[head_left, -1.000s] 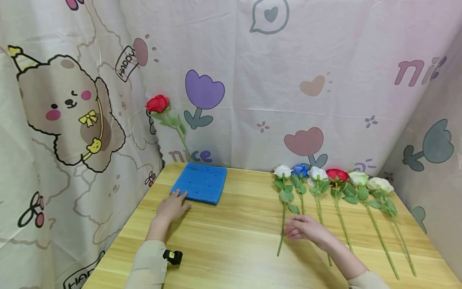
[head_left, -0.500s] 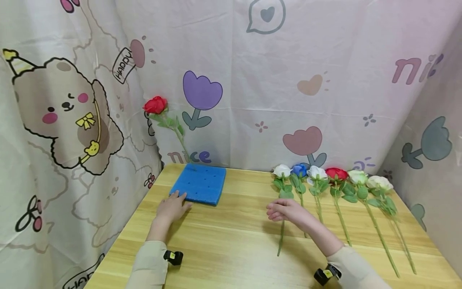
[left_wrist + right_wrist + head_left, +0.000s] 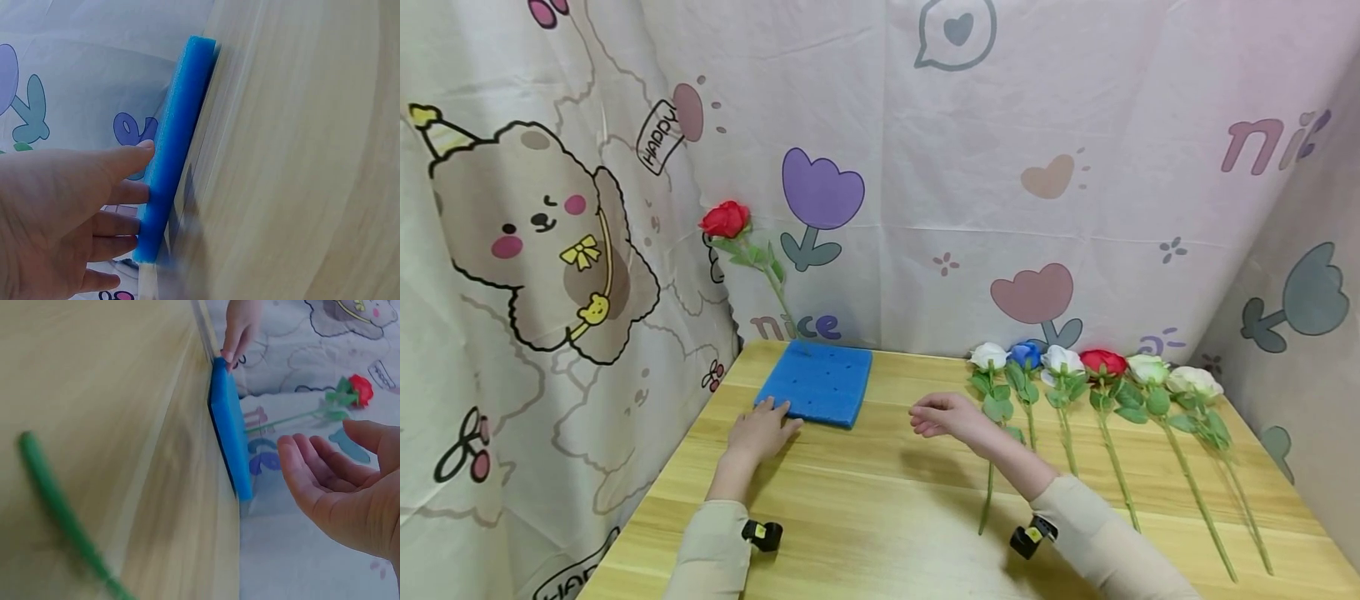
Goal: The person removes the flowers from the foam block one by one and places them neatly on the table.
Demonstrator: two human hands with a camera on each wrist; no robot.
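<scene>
A blue foam block [image 3: 820, 385] with small holes lies on the wooden table. One artificial red rose [image 3: 726, 219] stands in its far left part, leaning left. My left hand [image 3: 758, 431] rests its fingers on the block's near left edge; in the left wrist view the thumb [image 3: 134, 156] touches the side facing me. Above the table, between the block and the row of roses, hangs my right hand [image 3: 951, 417], with loosely bent fingers and nothing in them. Closest to it lies a white rose [image 3: 988, 357], part of its stem hidden behind the right forearm.
Right of that white rose lie a blue rose [image 3: 1024, 355], another white rose [image 3: 1063, 362], a red rose [image 3: 1103, 363], a greenish-white rose [image 3: 1147, 369] and a cream rose [image 3: 1195, 382]. A printed curtain [image 3: 925, 167] rises behind the table [image 3: 865, 517].
My right hand has moved left and away from me, from beside the first white rose's stem toward the foam block, holding nothing. The left hand has stayed on the block.
</scene>
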